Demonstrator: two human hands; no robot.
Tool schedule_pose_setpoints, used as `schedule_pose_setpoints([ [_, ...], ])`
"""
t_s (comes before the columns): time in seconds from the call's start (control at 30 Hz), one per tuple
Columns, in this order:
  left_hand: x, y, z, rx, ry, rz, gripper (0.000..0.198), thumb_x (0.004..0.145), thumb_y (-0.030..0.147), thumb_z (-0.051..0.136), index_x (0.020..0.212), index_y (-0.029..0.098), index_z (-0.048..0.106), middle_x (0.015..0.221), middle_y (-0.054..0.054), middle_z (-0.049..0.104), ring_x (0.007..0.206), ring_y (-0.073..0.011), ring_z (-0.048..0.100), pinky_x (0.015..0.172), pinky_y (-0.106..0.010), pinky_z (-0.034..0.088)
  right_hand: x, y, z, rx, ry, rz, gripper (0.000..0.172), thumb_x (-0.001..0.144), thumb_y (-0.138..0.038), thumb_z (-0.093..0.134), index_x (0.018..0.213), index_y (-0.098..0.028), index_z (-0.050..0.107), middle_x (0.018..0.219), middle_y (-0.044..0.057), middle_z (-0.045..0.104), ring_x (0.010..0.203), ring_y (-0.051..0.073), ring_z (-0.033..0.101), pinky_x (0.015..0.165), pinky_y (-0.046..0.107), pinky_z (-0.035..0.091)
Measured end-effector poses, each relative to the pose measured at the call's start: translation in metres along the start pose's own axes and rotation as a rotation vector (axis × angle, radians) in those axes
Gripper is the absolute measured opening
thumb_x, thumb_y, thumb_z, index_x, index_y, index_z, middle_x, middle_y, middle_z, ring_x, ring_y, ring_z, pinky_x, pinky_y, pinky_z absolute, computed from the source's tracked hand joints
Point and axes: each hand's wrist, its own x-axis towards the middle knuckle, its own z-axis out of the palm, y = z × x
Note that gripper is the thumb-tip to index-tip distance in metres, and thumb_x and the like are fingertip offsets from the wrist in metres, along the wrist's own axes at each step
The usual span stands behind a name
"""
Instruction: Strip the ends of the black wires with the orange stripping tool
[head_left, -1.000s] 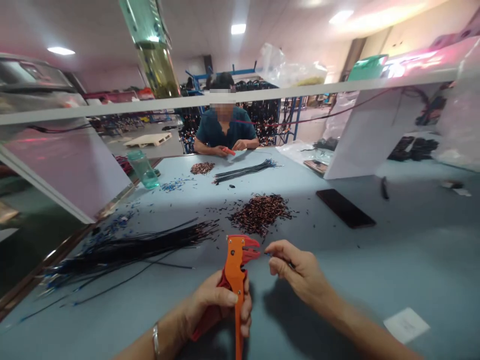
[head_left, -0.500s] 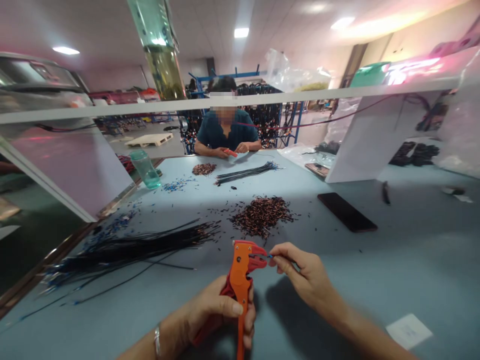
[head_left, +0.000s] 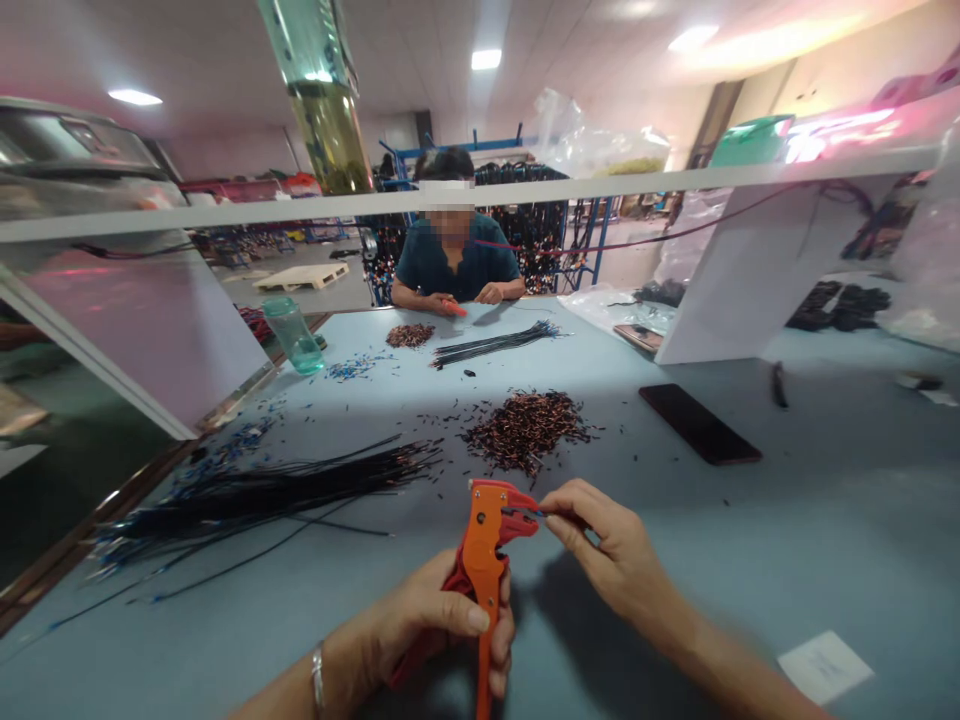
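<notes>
My left hand wraps round the handles of an orange and red wire stripper, which stands upright with its jaws to the right. My right hand pinches a small piece with a blue end at the tips of the jaws. How far that piece reaches between the jaws is hard to make out. Beyond the tool lies a heap of short black and copper-coloured pieces. To the left, a bundle of black wires with blue ends is spread across the table.
A dark phone lies on the right, a white paper square nearer me. Across the table sits a person holding a red tool, with a smaller wire bundle before them. A green bottle stands at the left. A white shelf spans overhead.
The view has shifted slightly. My hands keep nearly the same pose, the right fingertips still at the jaws. The person opposite has tilted the red tool a little.
</notes>
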Motion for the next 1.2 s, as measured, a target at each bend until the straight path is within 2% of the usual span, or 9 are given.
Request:
schedule_pose_setpoints([
  [0.13, 0.005, -0.001, -0.001, -0.075, 0.034, 0.039, 0.028, 0.07, 0.022, 0.069, 0.093, 0.012, 0.057, 0.073, -0.006, 0.069, 0.063, -0.0202, 0.069, 0.064, -0.032, 0.053, 0.0, 0.003, -0.004, -0.051, 0.037, 0.054, 0.02, 0.095, -0.029, 0.049, 0.095, -0.021, 0.067, 0.081, 0.004, 0.066, 0.071, 0.019, 0.062, 0.068, 0.029, 0.051],
  [0.37, 0.015, -0.001, -0.011, -0.252, 0.153, 0.221, 0.026, 0.068, 0.022, 0.068, 0.09, 0.013, 0.059, 0.072, -0.005, 0.069, 0.063, -0.0216, 0.069, 0.067, -0.037, 0.052, 0.002, 0.024, -0.004, -0.106, 0.051, 0.156, 0.022, 0.082, -0.042, 0.059, 0.078, -0.023, 0.069, 0.075, 0.004, 0.072, 0.069, 0.022, 0.068, 0.065, 0.026, 0.056],
  [0.53, 0.02, -0.002, -0.015, -0.304, 0.239, 0.292, 0.022, 0.064, 0.022, 0.067, 0.083, 0.014, 0.059, 0.069, -0.003, 0.068, 0.061, -0.0209, 0.067, 0.067, -0.038, 0.05, 0.013, 0.024, -0.011, -0.005, 0.023, 0.366, 0.026, 0.069, -0.047, 0.066, 0.077, -0.023, 0.071, 0.062, 0.003, 0.072, 0.05, 0.022, 0.067, 0.046, 0.026, 0.055],
  [0.63, 0.027, -0.007, -0.021, -0.344, 0.263, 0.284, 0.023, 0.059, 0.021, 0.065, 0.08, 0.014, 0.06, 0.065, -0.003, 0.067, 0.057, -0.0214, 0.065, 0.068, -0.039, 0.048, 0.039, 0.01, -0.01, 0.091, -0.049, 0.371, 0.022, 0.066, -0.045, 0.069, 0.072, -0.025, 0.073, 0.052, 0.004, 0.067, 0.04, 0.018, 0.06, 0.038, 0.024, 0.049],
  [0.73, 0.036, -0.014, -0.03, -0.388, 0.264, 0.225, 0.018, 0.056, 0.022, 0.063, 0.071, 0.014, 0.059, 0.063, -0.005, 0.067, 0.056, -0.0227, 0.064, 0.071, -0.041, 0.047, 0.081, -0.017, 0.011, 0.119, -0.093, 0.361, 0.023, 0.065, -0.044, 0.07, 0.071, -0.022, 0.073, 0.056, 0.006, 0.068, 0.041, 0.017, 0.057, 0.037, 0.025, 0.047],
  [0.83, 0.041, -0.02, -0.038, -0.403, 0.259, 0.221, 0.015, 0.057, 0.021, 0.062, 0.069, 0.014, 0.06, 0.066, -0.006, 0.067, 0.059, -0.0238, 0.065, 0.076, -0.044, 0.045, 0.131, -0.052, 0.055, 0.176, -0.208, 0.367, 0.023, 0.069, -0.039, 0.068, 0.076, -0.018, 0.07, 0.055, 0.004, 0.065, 0.041, 0.014, 0.052, 0.034, 0.022, 0.038],
  [0.97, 0.041, -0.024, -0.044, -0.361, 0.19, 0.251, 0.017, 0.061, 0.026, 0.062, 0.073, 0.013, 0.062, 0.07, -0.008, 0.069, 0.063, -0.0254, 0.066, 0.08, -0.048, 0.044, 0.186, -0.093, 0.111, 0.418, -0.237, 0.198, 0.03, 0.078, -0.038, 0.06, 0.094, -0.014, 0.067, 0.096, 0.014, 0.072, 0.062, 0.015, 0.064, 0.045, 0.022, 0.046],
  [1.07, 0.041, -0.024, -0.044, -0.313, 0.159, 0.259, 0.02, 0.059, 0.029, 0.061, 0.071, 0.013, 0.063, 0.068, -0.009, 0.07, 0.063, -0.0258, 0.066, 0.079, -0.046, 0.044, 0.194, -0.104, 0.125, 0.411, -0.207, 0.034, 0.034, 0.081, -0.04, 0.058, 0.102, -0.014, 0.066, 0.107, 0.013, 0.07, 0.072, 0.016, 0.066, 0.052, 0.024, 0.049],
  [1.2, 0.045, -0.025, -0.039, -0.262, 0.209, 0.247, 0.02, 0.055, 0.027, 0.063, 0.07, 0.014, 0.062, 0.065, -0.008, 0.069, 0.059, -0.0258, 0.066, 0.073, -0.044, 0.047, 0.161, -0.092, 0.111, 0.116, -0.261, -0.004, 0.031, 0.083, -0.04, 0.054, 0.097, -0.016, 0.069, 0.078, 0.006, 0.073, 0.061, 0.018, 0.065, 0.057, 0.029, 0.052],
])
